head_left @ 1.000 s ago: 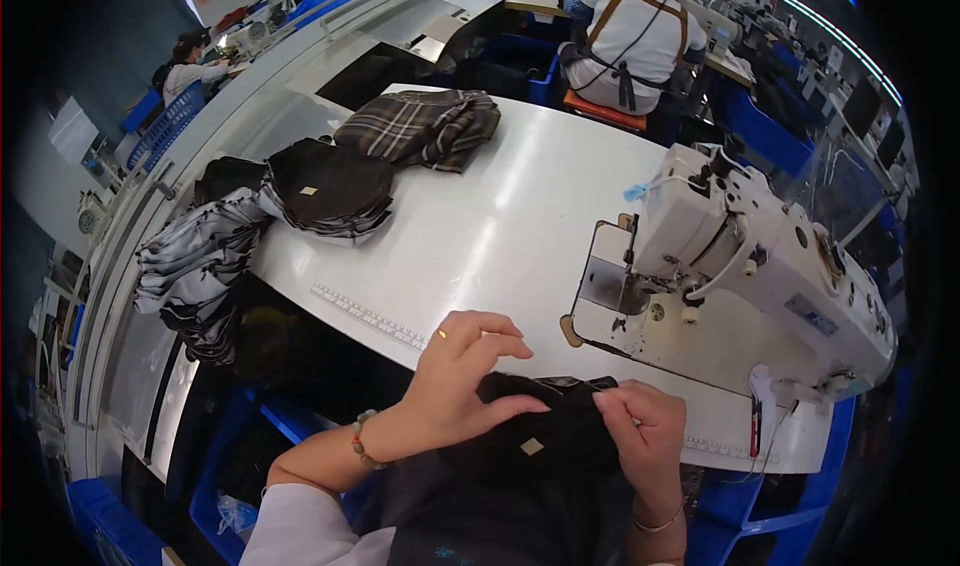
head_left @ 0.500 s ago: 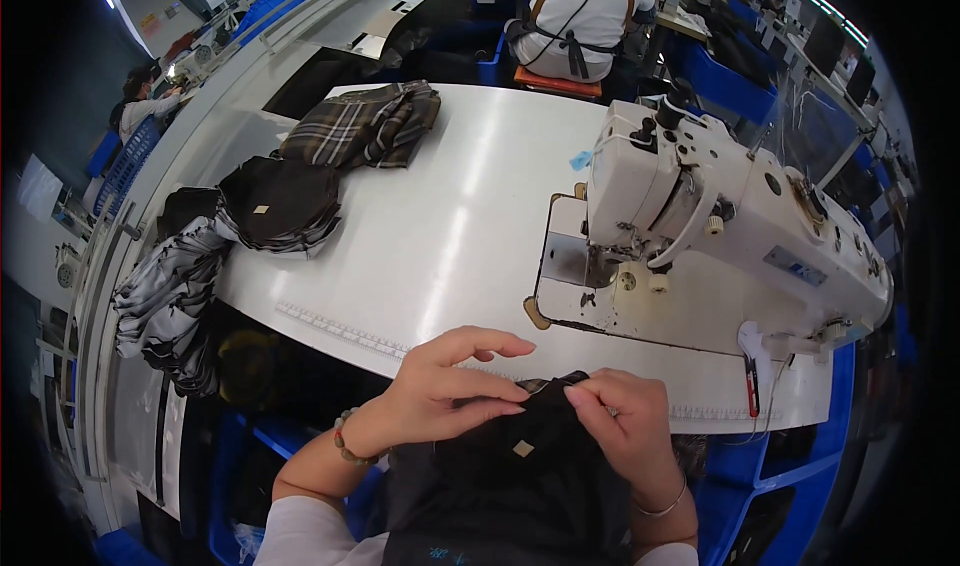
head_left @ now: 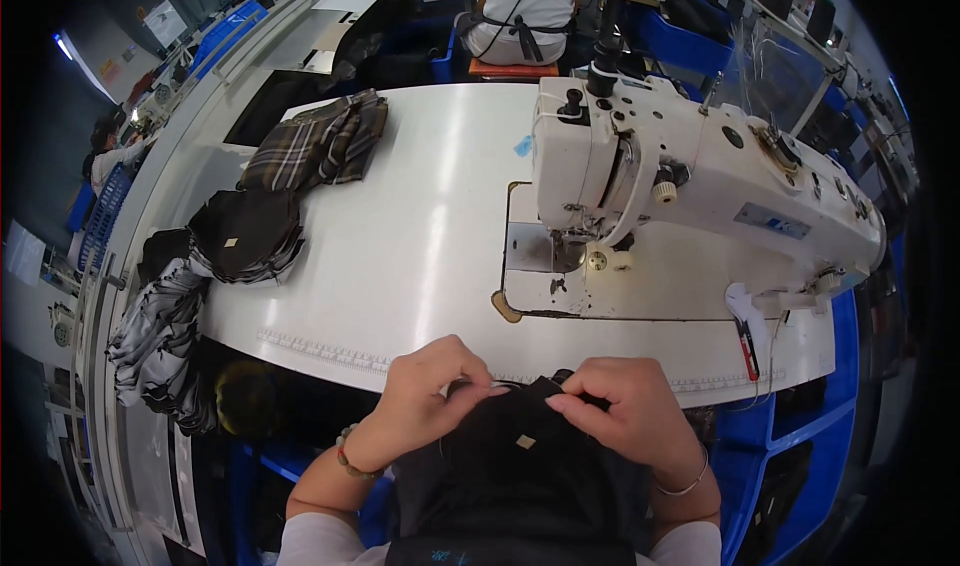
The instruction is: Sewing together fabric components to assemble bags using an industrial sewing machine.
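A piece of black fabric with a small beige square tag hangs in front of me at the table's near edge. My left hand pinches its upper edge between thumb and fingers. On the other side of the same edge, my right hand grips the fabric with thumb and forefinger. Between the two hands the edge is held up. The lower part of the fabric blends into my dark apron, so its outline is hard to make out.
A white sewing machine stands at the right of the white table. Snips with red handles lie near its base. Stacked black pieces and plaid cloth lie at left. A person sits beyond the table.
My left fingers have closed down onto the fabric edge from a looser, raised pose. The right hand keeps its grip. The whole view has shifted a little.
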Tool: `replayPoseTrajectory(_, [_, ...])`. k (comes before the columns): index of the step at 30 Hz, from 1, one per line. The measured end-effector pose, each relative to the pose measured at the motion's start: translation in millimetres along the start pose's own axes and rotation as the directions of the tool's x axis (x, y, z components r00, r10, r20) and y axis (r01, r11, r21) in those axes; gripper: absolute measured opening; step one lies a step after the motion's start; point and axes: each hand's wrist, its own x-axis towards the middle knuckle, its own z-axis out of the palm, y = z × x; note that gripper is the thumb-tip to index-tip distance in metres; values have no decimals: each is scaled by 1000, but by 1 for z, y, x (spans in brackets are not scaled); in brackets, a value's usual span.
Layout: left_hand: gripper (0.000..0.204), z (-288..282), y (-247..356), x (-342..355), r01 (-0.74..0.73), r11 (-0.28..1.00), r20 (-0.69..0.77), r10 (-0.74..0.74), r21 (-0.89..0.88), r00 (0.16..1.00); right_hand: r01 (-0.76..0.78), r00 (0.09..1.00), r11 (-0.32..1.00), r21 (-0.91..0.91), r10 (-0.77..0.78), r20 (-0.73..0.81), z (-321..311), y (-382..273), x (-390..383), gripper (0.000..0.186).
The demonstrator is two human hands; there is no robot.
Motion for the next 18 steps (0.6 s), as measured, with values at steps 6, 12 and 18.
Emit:
replayPoseTrajectory(6, [19,-4,3,0,-98,995,-22,99,16,995,140,987,989,-44,-143,-73,4,1,-5,10])
replayPoseTrajectory(12, [23,4,-2,12,-184,976,87,194,-114,977,114,991,993,-11,-115,-64,4,4,-10,11])
replayPoseTrajectory(18, [16,21,-16,7,47,925,186,26,-378,982,68,998,998,3,-68,-2,4,5,-11,12])
